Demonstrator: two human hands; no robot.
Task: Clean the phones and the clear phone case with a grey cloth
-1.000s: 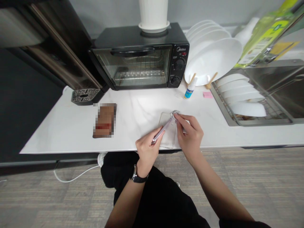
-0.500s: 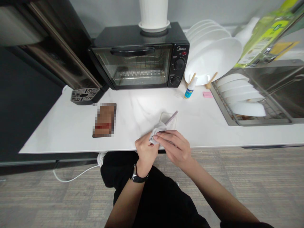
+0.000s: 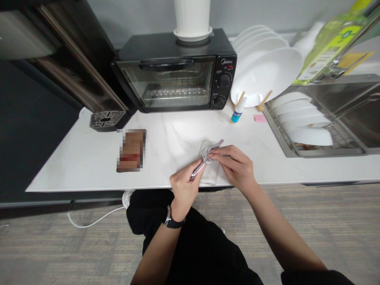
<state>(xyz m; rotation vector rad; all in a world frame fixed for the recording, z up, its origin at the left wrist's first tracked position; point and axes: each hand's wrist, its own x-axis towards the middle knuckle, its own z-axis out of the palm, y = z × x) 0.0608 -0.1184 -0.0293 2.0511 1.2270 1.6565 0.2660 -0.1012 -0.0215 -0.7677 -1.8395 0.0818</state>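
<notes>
My left hand (image 3: 185,182) is closed round the near end of a slim phone (image 3: 197,171), which I see edge-on, slanting up to the right. Pinched in the fingers of my right hand (image 3: 237,164) is a thin grey cloth (image 3: 207,152), pressed against the phone and wrapped partly over it. The phone's far tip pokes out beyond the cloth; its screen face is turned from view. Beneath both hands a clear phone case (image 3: 210,178) lies on the white counter (image 3: 166,138). Behind it stands a small spray bottle (image 3: 236,115) with a blue label.
A black toaster oven (image 3: 175,83) carries a white pot (image 3: 192,18). Left of my hands lies a blurred-out brown rectangle (image 3: 130,150), by a drinks machine's drip tray (image 3: 107,119). White plates (image 3: 267,75), a pink slip (image 3: 260,118) and a sink rack (image 3: 329,152) with bowls are right.
My right hand has slid the cloth up and to the right along the phone, uncovering its near end. The left hand keeps its place, and more of the clear case shows.
</notes>
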